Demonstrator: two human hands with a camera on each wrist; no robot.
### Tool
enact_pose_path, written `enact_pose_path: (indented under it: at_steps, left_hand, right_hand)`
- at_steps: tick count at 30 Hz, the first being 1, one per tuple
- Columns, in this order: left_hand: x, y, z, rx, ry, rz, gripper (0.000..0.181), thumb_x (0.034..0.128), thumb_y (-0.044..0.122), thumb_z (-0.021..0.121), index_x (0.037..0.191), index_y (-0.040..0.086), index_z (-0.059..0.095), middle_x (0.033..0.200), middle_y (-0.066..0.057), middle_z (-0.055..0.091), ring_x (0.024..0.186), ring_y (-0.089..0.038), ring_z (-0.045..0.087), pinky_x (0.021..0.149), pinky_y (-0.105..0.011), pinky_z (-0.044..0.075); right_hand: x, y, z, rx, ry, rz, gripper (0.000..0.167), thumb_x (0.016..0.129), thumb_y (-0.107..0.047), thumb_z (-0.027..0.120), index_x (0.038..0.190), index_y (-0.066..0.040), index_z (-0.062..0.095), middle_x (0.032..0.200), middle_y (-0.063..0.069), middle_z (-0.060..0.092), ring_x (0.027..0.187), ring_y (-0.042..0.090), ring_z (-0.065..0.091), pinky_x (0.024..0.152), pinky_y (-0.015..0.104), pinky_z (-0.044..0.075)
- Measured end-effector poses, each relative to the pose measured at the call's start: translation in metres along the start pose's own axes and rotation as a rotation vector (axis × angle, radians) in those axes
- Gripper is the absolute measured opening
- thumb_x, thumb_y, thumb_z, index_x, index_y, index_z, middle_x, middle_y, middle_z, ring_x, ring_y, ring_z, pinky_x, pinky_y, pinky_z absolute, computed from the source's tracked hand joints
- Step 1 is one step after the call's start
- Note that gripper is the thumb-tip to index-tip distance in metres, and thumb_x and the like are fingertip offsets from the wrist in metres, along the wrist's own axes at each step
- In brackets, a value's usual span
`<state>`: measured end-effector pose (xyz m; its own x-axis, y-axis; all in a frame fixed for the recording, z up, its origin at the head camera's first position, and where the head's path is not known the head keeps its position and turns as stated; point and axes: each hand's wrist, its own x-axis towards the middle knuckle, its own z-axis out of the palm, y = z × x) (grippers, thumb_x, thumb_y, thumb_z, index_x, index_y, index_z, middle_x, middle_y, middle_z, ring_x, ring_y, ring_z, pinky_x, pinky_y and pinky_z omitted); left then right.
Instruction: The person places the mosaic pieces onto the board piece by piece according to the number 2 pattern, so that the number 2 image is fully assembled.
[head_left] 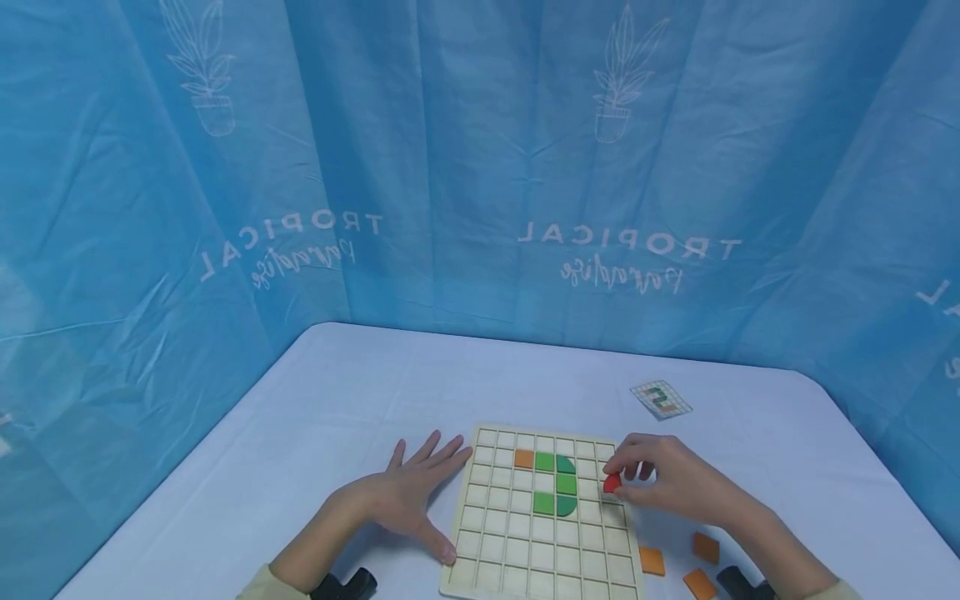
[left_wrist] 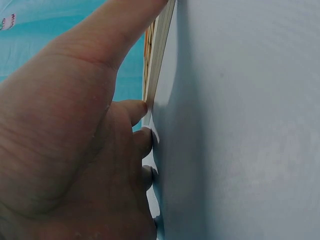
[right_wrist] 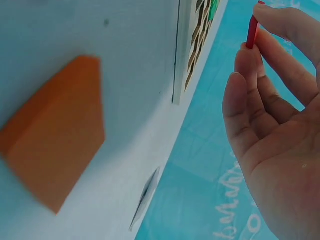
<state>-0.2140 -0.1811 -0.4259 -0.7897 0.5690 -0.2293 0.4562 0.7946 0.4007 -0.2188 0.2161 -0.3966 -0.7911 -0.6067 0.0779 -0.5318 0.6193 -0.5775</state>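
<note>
Fingers of the right hand are pinching a red piece over the right side of the board, while the left hand, its fingers spread, is touching the left edge. Good placing is probably calling for lowering the piece flat, turning it square and clearing the green tiles.

a white table bears 1 gridded board, 3 loose orange tiles and 1 printed card.
</note>
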Motion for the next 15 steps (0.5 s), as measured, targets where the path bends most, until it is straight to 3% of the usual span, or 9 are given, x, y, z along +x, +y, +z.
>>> enact_pose_path:
  at_steps: [15]
  left_hand:
    - [0.001, 0.001, -0.001, -0.004, -0.015, -0.019, 0.129, 0.054, 0.078, 0.073, 0.156, 0.027, 0.014, 0.161, 0.002, 0.004, 0.145, -0.029, -0.009, 0.105, -0.064, -0.011]
  right_hand:
    - [0.018, -0.01, 0.007, -0.01, -0.032, 0.008, 0.016, 0.084, -0.029, 0.076, 0.099, -0.025, 0.075, 0.091, -0.017, 0.062, 0.081, 0.009, 0.059, 0.071, 0.028, 0.052]
